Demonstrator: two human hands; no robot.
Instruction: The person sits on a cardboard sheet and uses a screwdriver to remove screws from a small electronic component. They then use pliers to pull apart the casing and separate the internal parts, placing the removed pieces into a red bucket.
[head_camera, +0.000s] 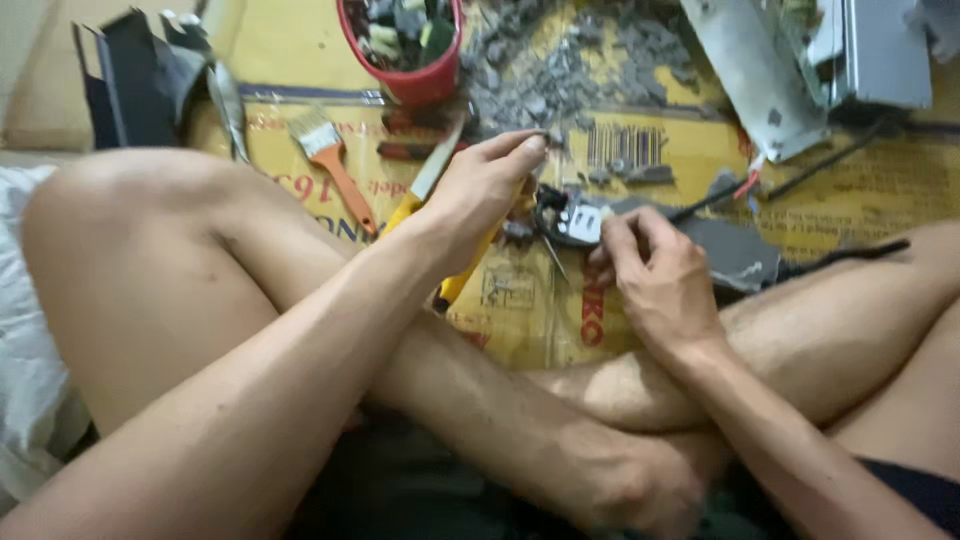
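Note:
My left hand (480, 190) reaches forward over a yellow-handled knife (462, 272) that lies on the printed cardboard (300, 50). Its fingertips are drawn together at the edge of a heap of grey broken bits (560, 75); whether they pinch a bit is too small to make out. My right hand (655, 275) grips a small dark part with a white label (572, 222), holding it against a dark grey plate (740, 258). Both my bare legs are crossed below the hands.
A red bucket (418, 82) of scrap stands at the back. A paintbrush with an orange handle (335, 165) lies to the left, near black sheet pieces (140, 85). A grey metal casing (770, 70) sits at the back right, with black cables (830, 158) beside it.

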